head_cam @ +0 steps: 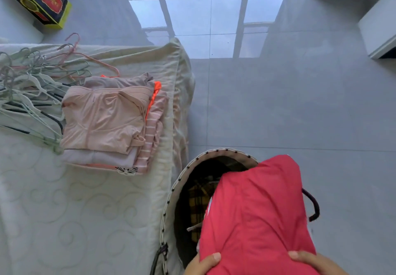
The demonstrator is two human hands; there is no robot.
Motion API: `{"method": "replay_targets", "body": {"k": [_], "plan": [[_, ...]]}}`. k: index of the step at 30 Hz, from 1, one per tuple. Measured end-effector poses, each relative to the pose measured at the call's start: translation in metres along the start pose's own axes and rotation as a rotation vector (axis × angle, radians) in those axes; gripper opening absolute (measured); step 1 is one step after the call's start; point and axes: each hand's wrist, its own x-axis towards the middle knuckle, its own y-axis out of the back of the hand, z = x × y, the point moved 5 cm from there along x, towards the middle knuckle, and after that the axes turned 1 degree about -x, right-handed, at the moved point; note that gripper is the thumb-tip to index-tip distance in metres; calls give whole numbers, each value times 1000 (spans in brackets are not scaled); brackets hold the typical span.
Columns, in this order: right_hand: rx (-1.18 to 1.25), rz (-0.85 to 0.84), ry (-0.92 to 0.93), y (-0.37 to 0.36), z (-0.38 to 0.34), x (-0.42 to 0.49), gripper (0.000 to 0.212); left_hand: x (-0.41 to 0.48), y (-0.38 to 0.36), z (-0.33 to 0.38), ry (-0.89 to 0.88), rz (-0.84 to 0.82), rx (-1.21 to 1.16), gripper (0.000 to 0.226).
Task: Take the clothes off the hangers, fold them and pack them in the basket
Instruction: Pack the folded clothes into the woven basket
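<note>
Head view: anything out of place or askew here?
Nothing damaged or spilled. The empty hangers lie in a tangled heap on the bed beside the folded stack, whose layers sit slightly offset.

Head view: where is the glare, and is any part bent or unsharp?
Head view: window glare on the glossy grey floor tiles; wide-angle lens curves the white quilted mattress edge; the folded red garment and both thumbs look slightly soft.
</note>
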Motion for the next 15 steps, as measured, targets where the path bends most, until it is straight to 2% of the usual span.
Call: {"method": "replay_targets", "body": {"k": [1, 2, 3, 4, 6, 8, 11, 14, 15], "plan": [[-58, -158, -6, -22, -8, -3, 155, 3, 0, 6, -81, -49, 97, 82], [-39, -229, -98, -37, -8, -7, 153, 9, 4, 13, -85, 21, 143, 108], [-42, -272, -196, -35, -1, 2, 143, 20, 10, 17, -104, 73, 201, 123], [-72, -320, -270, -43, 5, 10, 128, 24, 17, 22, -83, 126, 213, 129], [-55, -330, -329, -54, 2, 22, 108, 29, 24, 25, -79, 150, 190, 129], [-1, -298, -338, -56, 9, 35, 101, 35, 32, 21, -55, 155, 112, 123], [61, -279, -377, -58, 31, 42, 100, 38, 40, 14, -32, 155, 50, 117], [99, -250, -442, -53, 59, 35, 101, 28, 44, 10, -52, 187, 61, 90], [93, -235, -465, -50, 67, 31, 101, 24, 45, 7, -57, 170, 104, 91]]}}
